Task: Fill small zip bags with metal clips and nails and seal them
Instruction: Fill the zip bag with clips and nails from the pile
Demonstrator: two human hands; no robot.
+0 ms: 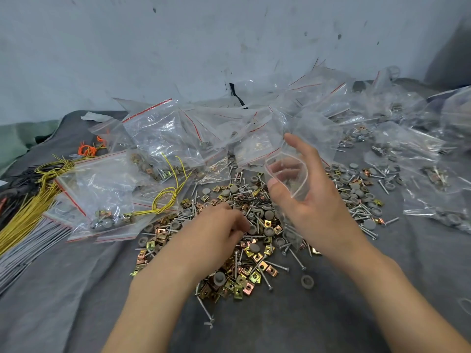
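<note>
A small hand-packing workshop is indicated. The work surface is covered with a grey cloth (63, 314) and backed by a scuffed, stained wall (178, 47). Loose clips (254, 277), nails (276, 266) and grey caps (356, 192) are heaped in bulk. Filled zip bags (158, 128) are piled behind them, and bundled wires (25, 220) are laid at the left.
</note>
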